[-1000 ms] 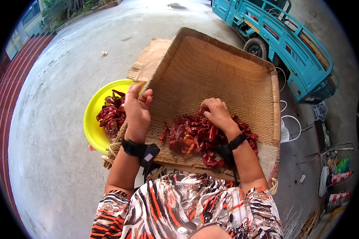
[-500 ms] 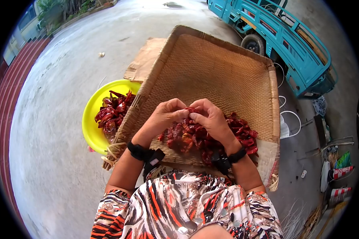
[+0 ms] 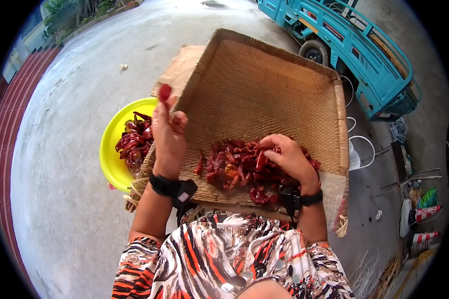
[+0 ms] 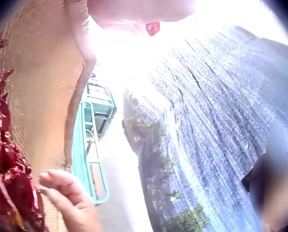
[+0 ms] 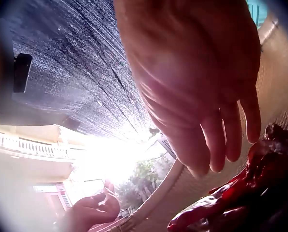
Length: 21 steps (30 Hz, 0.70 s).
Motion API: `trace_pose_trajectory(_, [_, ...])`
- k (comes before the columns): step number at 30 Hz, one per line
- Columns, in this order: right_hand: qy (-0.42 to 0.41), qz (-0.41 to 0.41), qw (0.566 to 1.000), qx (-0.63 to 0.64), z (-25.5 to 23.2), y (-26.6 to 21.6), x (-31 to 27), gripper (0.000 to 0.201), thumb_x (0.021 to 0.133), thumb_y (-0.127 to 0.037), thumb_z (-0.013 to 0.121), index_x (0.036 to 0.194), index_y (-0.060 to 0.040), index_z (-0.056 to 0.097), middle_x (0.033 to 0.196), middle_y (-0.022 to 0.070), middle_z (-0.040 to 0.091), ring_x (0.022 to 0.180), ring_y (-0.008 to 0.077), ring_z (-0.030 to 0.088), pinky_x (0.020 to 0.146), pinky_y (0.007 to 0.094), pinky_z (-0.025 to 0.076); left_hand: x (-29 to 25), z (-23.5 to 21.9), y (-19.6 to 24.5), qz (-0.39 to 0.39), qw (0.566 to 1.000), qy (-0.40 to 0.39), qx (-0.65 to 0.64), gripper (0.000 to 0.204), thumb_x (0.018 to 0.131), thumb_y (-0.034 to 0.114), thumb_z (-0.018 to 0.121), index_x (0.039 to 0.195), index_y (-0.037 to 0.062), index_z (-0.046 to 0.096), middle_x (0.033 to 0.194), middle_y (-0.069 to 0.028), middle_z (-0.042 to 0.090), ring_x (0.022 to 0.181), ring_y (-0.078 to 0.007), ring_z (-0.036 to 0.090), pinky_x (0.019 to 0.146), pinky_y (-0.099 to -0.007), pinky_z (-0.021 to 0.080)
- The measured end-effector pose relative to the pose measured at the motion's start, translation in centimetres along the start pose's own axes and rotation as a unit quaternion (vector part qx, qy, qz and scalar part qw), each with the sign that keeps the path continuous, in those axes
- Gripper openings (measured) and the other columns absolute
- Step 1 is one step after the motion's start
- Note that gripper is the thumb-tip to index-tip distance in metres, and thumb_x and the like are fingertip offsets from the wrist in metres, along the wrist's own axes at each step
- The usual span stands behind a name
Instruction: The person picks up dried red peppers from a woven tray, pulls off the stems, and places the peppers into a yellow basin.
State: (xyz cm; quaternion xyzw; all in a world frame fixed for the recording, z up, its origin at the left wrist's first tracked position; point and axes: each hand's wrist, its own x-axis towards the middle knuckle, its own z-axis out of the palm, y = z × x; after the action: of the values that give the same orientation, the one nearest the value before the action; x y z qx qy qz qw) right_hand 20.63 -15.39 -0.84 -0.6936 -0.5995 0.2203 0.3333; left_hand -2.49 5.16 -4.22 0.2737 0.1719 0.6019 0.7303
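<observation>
At the left rim of a woven basket (image 3: 264,89), my left hand (image 3: 169,142) is raised, pinching a dark red dried pepper (image 3: 165,92) at its fingertips. The left wrist view shows part of this hand (image 4: 141,9) with a red bit of pepper (image 4: 152,28) below it. My right hand (image 3: 293,158) hovers at the pepper pile (image 3: 234,164) in the basket's near part. In the right wrist view its fingers (image 5: 214,140) are extended just above the peppers (image 5: 250,188), holding nothing visible; contact is unclear. More peppers (image 3: 134,142) lie in a yellow basin (image 3: 110,159) left of the basket.
Cardboard (image 3: 177,67) lies on the ground behind the basin. A teal cargo vehicle (image 3: 351,55) stands at the back right. White handles of a container (image 3: 355,154), a metal-framed item and red-white objects (image 3: 426,213) are at the right. Red steps (image 3: 22,107) run along the left.
Both hands were together above the pile, fingering a pepper. The left has moved up and left to the basket's rim with a pepper; the right has moved right and slightly down over the pile.
</observation>
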Motion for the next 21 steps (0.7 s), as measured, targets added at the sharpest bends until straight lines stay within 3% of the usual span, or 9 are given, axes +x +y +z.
trace_pose_trajectory(1, [-0.014,-0.004,0.999,-0.029,-0.2,-0.7,-0.5,0.031,0.077,-0.003,0.062,0.107,-0.0042,0.065,0.105,0.0116,0.064,0.102,0.0258,0.060,0.093,0.0348,0.047,0.5,-0.2,0.4,0.002,0.998,0.058,0.002,0.032,0.104,0.031,0.042,0.122,0.0067,0.053,0.115,-0.0037,0.064,0.074,-0.0131,0.059,0.068,-0.0264,0.052])
trace_pose_trajectory(4, [-0.036,-0.144,0.984,-0.094,0.3,-0.4,-1.4,0.032,0.075,-0.001,0.061,0.105,-0.0056,0.066,0.105,0.0097,0.064,0.104,0.0272,0.058,0.096,0.0367,0.044,0.7,-0.3,2.3,0.018,0.995,0.086,-0.051,0.037,0.104,0.035,0.038,0.125,0.0058,0.045,0.125,-0.0077,0.060,0.082,-0.0199,0.060,0.074,-0.0300,0.054])
trace_pose_trajectory(8, [-0.007,-0.135,0.980,-0.146,1.4,0.8,-1.6,0.036,0.074,0.003,0.063,0.108,-0.0088,0.067,0.105,0.0094,0.064,0.102,0.0277,0.058,0.093,0.0355,0.046,1.2,-0.8,1.5,-0.050,0.992,0.114,0.003,0.033,0.101,0.028,0.046,0.125,0.0056,0.047,0.120,-0.0103,0.062,0.080,-0.0204,0.063,0.069,-0.0302,0.054])
trace_pose_trajectory(10, [0.068,-0.095,0.991,-0.066,1.5,0.0,-1.6,0.029,0.080,0.002,0.065,0.107,-0.0078,0.066,0.100,0.0074,0.065,0.093,0.0222,0.061,0.084,0.0320,0.049,0.5,-0.6,1.0,-0.109,0.992,0.029,0.065,0.022,0.097,0.017,0.054,0.117,0.0074,0.055,0.100,-0.0060,0.068,0.074,-0.0145,0.062,0.068,-0.0271,0.053])
trace_pose_trajectory(12, [0.121,-0.029,0.989,0.084,1.5,-1.0,-1.6,0.022,0.085,0.000,0.066,0.106,-0.0069,0.065,0.094,0.0048,0.065,0.084,0.0165,0.063,0.077,0.0283,0.051,-0.1,0.3,0.6,-0.160,0.969,-0.110,0.153,0.024,0.096,0.019,0.057,0.117,0.0074,0.056,0.096,-0.0045,0.068,0.077,-0.0123,0.062,0.069,-0.0244,0.051])
trace_pose_trajectory(14, [0.150,0.063,0.941,0.298,1.2,-1.8,-1.6,0.017,0.089,-0.004,0.067,0.106,-0.0062,0.064,0.087,0.0015,0.065,0.075,0.0107,0.062,0.071,0.0243,0.052,-1.8,2.3,0.8,-0.191,0.924,-0.182,0.277,0.025,0.095,0.021,0.060,0.115,0.0066,0.057,0.096,-0.0028,0.067,0.078,-0.0107,0.062,0.073,-0.0235,0.050])
trace_pose_trajectory(15, [0.157,0.048,0.895,0.414,1.2,-2.7,-1.5,0.014,0.091,-0.007,0.066,0.104,-0.0061,0.061,0.082,-0.0022,0.063,0.073,0.0066,0.061,0.072,0.0223,0.052,-2.3,2.9,0.5,-0.210,0.900,-0.222,0.311,0.023,0.095,0.021,0.060,0.112,0.0059,0.059,0.096,-0.0026,0.066,0.081,-0.0102,0.062,0.075,-0.0240,0.050])
trace_pose_trajectory(18, [0.183,0.073,0.846,0.496,2.7,-2.5,-0.6,0.015,0.091,-0.008,0.067,0.104,-0.0069,0.059,0.084,-0.0013,0.063,0.075,0.0068,0.061,0.073,0.0218,0.052,-3.3,3.4,-0.2,-0.251,0.823,-0.366,0.355,0.033,0.096,0.029,0.061,0.116,0.0028,0.058,0.099,-0.0052,0.065,0.085,-0.0109,0.061,0.078,-0.0261,0.050])
trace_pose_trajectory(21, [0.180,0.063,0.848,0.495,4.0,-2.4,0.3,0.012,0.091,-0.010,0.067,0.099,-0.0072,0.059,0.086,-0.0014,0.063,0.077,0.0054,0.060,0.073,0.0210,0.051,-4.1,3.8,-0.6,-0.275,0.783,-0.435,0.348,0.038,0.097,0.033,0.060,0.116,0.0010,0.057,0.100,-0.0044,0.064,0.087,-0.0101,0.060,0.079,-0.0252,0.049])
